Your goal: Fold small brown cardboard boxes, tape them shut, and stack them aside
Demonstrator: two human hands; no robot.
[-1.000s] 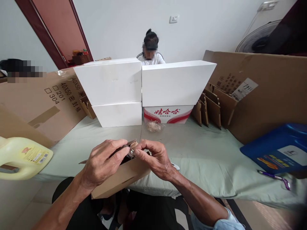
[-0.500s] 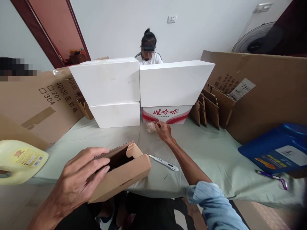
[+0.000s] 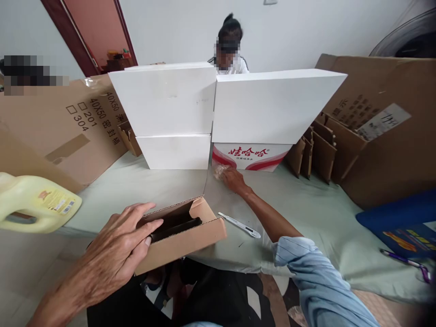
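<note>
An open brown cardboard box (image 3: 184,247) lies tilted at the table's near edge, a dark flat thing (image 3: 177,229) inside it. My left hand (image 3: 124,243) grips its left end, fingers over the opening and thumb by the near wall. Farther off, my right hand (image 3: 235,180) is closed on a crumpled piece of clear plastic (image 3: 220,171), low in front of the red-and-white carton (image 3: 252,158). Between the cardboard box and my right forearm lies a white utility knife (image 3: 240,225).
White boxes (image 3: 170,102) stand stacked across the table (image 3: 177,184); a person (image 3: 230,43) sits behind them. Large cardboard sheets (image 3: 391,136) flank both sides. At left stands a yellow jug (image 3: 41,204), at right a blue container (image 3: 402,222) and a purple pen (image 3: 405,261).
My right hand has closed further over the plastic. My left fingers have settled lower over the box's opening, and the dark thing inside shows more. The whole view has shifted.
</note>
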